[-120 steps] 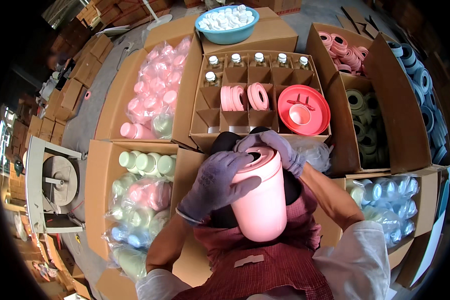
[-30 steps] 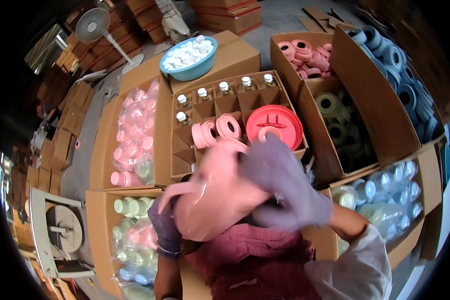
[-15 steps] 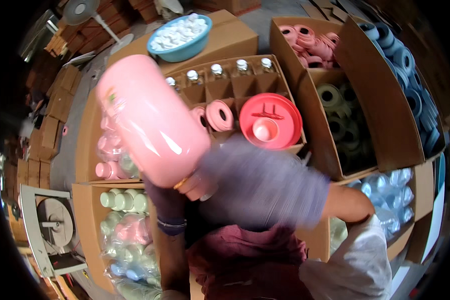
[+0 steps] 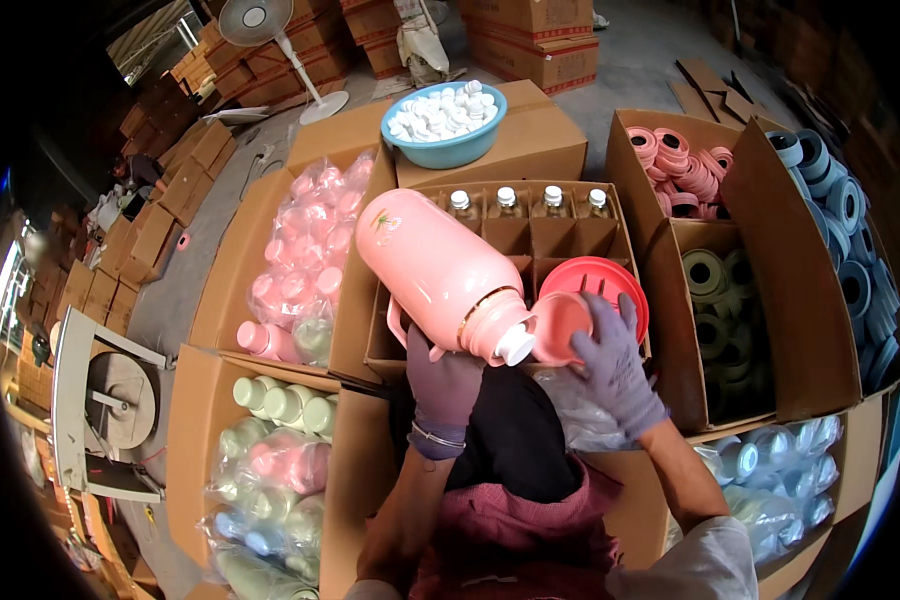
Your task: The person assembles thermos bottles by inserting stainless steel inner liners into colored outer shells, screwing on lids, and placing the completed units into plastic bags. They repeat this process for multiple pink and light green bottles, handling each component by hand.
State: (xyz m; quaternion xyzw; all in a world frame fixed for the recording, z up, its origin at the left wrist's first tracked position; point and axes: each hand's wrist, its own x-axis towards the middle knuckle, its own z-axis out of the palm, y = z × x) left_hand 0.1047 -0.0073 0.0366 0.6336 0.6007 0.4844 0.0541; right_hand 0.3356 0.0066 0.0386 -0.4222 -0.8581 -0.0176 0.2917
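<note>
A glossy pink thermos flask (image 4: 435, 260) lies tilted across the middle, its neck pointing down to the right. My left hand (image 4: 445, 385), in a purple-grey glove, is closed on it from below, near the neck and handle. A white stopper (image 4: 515, 344) sits in the flask's mouth. Right beside that mouth, my gloved right hand (image 4: 618, 370) grips a pink cup (image 4: 560, 328), its hollow side showing. Behind the cup is a round red plastic piece (image 4: 630, 290), partly covered by my fingers. Whether cup and flask touch, I cannot tell.
A divided carton (image 4: 622, 215) holds silver-topped bottles behind the flask. Beyond it stands a blue basin (image 4: 450, 152) of white stoppers. Cartons of pink and green cups (image 4: 288, 403) flank me at left; ring-shaped parts (image 4: 705, 280) fill cartons at right. A white fan (image 4: 295, 60) stands farther back.
The blurred right arm has cleared from in front of the flask. The pink cup, earlier in the red piece, is now in my right hand. The view has shifted, with the flask lower and farther right.
</note>
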